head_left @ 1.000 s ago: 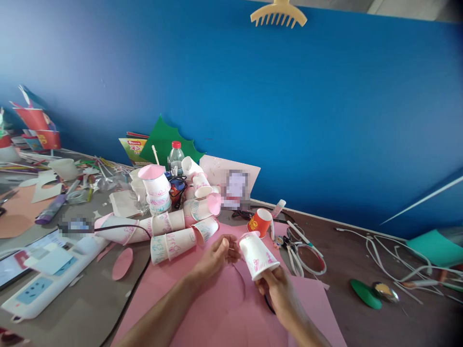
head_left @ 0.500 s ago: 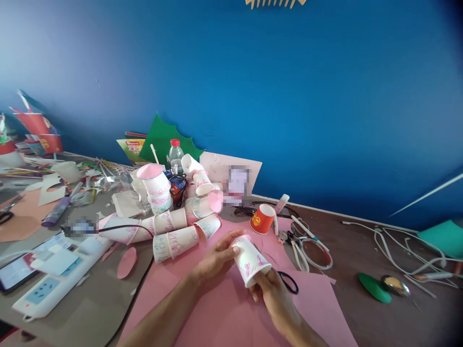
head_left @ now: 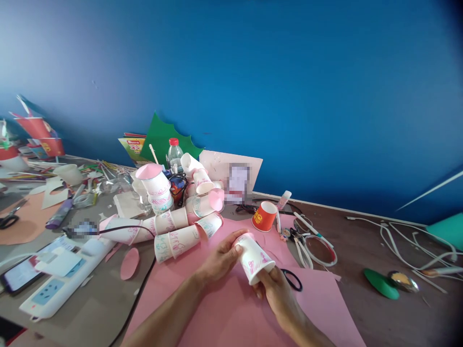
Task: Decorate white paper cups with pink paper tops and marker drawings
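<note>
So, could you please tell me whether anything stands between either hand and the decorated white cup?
Nothing visible does: the left hand holds the narrow end of the white cup, and the right hand reaches fingers into its open end. The red cup and black loop lie outside that grasp.

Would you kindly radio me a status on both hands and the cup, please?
Left hand: grip on cup, narrow end. Right hand: fingers in its mouth. Cup tilted. Black loop beside right hand, apparently not blocking.
</note>
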`<state>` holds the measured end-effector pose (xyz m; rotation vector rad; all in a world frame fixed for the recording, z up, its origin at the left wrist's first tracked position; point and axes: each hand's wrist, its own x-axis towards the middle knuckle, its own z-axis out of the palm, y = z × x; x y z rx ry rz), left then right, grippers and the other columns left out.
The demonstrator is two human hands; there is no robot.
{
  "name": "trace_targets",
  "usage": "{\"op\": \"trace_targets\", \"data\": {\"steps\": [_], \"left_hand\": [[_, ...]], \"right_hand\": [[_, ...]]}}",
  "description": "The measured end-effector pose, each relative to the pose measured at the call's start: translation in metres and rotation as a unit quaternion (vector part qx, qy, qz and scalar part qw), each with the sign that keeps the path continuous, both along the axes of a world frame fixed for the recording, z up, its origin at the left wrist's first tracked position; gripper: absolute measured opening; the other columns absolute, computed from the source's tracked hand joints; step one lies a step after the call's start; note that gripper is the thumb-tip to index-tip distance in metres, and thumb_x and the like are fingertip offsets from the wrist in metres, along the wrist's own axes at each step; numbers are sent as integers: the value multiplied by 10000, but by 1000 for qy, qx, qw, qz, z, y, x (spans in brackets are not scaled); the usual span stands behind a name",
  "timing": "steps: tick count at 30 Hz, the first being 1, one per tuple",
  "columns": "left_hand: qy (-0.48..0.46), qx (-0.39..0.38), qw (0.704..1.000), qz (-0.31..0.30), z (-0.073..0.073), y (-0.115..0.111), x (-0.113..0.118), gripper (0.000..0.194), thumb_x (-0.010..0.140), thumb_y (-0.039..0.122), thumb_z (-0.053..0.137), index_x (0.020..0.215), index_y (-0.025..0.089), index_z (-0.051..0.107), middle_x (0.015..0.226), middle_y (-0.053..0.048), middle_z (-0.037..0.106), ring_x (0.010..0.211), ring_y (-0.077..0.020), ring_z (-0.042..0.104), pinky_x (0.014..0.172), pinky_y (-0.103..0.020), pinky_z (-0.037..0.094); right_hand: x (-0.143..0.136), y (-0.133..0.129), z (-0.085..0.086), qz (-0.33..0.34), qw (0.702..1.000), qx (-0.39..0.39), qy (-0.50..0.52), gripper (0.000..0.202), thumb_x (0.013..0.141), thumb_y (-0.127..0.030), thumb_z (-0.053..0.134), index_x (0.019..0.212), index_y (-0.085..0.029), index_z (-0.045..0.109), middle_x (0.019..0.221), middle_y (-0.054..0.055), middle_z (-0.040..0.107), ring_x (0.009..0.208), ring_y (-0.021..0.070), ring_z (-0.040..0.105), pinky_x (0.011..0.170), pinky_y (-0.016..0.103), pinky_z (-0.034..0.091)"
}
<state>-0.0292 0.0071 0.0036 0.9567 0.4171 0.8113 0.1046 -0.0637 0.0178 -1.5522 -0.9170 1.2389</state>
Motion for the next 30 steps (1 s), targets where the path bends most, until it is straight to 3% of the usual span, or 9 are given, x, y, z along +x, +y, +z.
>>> {"op": "trace_targets", "data": {"steps": [14, 23, 27, 30], "left_hand": [[56, 77, 995, 11, -11, 5, -4, 544, 876, 482, 584, 1347, 223, 500, 1072, -63, 616, 902, -180, 541, 810, -296, 421], [73, 76, 994, 16, -7, 3, -4, 550, 874, 508, 571, 1343, 227, 507, 1096, -62, 625, 891, -176, 540, 811, -296, 437], [96, 84, 991, 30, -6, 3, -5, 571, 856, 527, 587, 1344, 240, 520, 1125, -71, 639, 921, -193, 554, 827, -307, 448], [44, 56, 997, 39, -10, 4, -6, 628, 844, 548, 591, 1401, 292, 454, 1226, -80, 620, 1028, -222, 572, 913, -345, 439]], "right_hand": [[1, 2, -8, -8, 1000, -6, -15, 304, 653, -407, 475, 421, -213, 442, 369, -39, 401, 360, 86, 361, 414, 238, 266], [1, 2, -10, -8, 1000, 0, 5, 299, 653, -396, 491, 422, -214, 443, 361, -50, 390, 348, 80, 351, 405, 236, 254], [3, 3, -11, -14, 999, -3, 39, 281, 655, -380, 538, 447, -201, 473, 375, -51, 422, 351, 71, 357, 404, 230, 262], [5, 3, -11, -33, 993, -17, 114, 243, 627, -359, 581, 477, -191, 490, 399, -53, 455, 349, 62, 366, 403, 221, 270]]}}
